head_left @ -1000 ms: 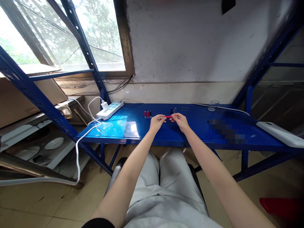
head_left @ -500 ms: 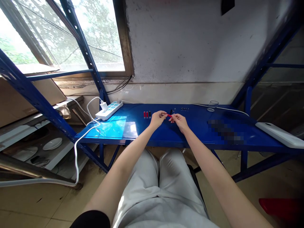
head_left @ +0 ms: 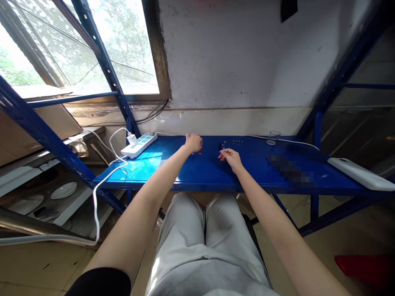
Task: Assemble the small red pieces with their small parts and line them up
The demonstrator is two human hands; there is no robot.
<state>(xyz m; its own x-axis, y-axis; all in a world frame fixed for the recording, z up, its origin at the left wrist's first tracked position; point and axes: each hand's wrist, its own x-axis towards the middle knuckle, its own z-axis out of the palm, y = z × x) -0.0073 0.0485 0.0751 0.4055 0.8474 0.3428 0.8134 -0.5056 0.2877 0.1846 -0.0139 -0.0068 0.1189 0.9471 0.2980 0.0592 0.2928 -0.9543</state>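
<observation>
My left hand (head_left: 194, 142) reaches to the back of the blue shelf top (head_left: 173, 168), fingers curled down over a row of small red and black pieces. A small red piece (head_left: 200, 152) shows just under its fingertips. To the right, my right hand (head_left: 228, 156) rests low over the shelf with thumb and fingers pinched together. What they hold, if anything, is too small to see. A small black piece (head_left: 220, 146) stands just behind it, and several tiny dark pieces (head_left: 237, 142) lie further back.
A white power strip (head_left: 138, 144) with a plugged charger and white cable lies at the left back. At the back right stands a clear glass (head_left: 273, 137), with a flat white device (head_left: 359, 173) at the far right. Blue rack posts frame both sides.
The hands have parted. My left hand carried the red piece left and back to the row of small pieces, while my right hand stayed near the middle and sank slightly.
</observation>
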